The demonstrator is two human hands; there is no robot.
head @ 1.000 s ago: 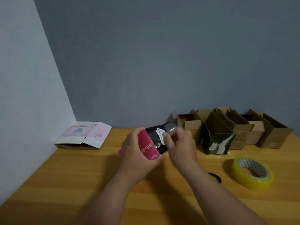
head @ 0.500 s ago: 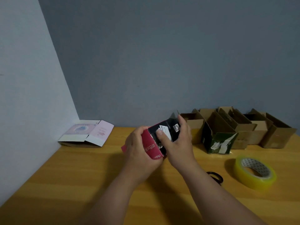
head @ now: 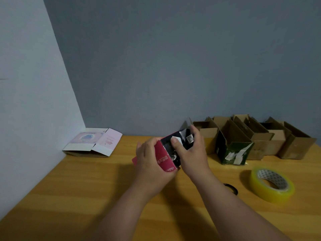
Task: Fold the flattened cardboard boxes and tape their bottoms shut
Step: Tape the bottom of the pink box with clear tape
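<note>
The red-and-black box is being held in the air above the middle of the table, tilted, one black end face turned toward the camera. The left hand is gripping its red side from 9 o'clock, fingers wrapped behind it. The right hand is clasping the black end from 3 o'clock, its thumb pressing flat on the panel beside a white sticker.

Step in hand, as I judge it — closing the bottom flaps of this box; no fresh tape is visible on it, though the glossy face makes that hard to tell.

Next move is likely calling for tape: the yellow tape roll is lying at 4 o'clock of the box, with dark scissor handles between roll and forearm. One hand would be keeping the flaps pinned while the other fetches the roll.

Outward — a green-and-black box and a row of brown boxes are standing open at 2 o'clock by the wall; a flattened pink box is waiting at 10 o'clock.
</note>
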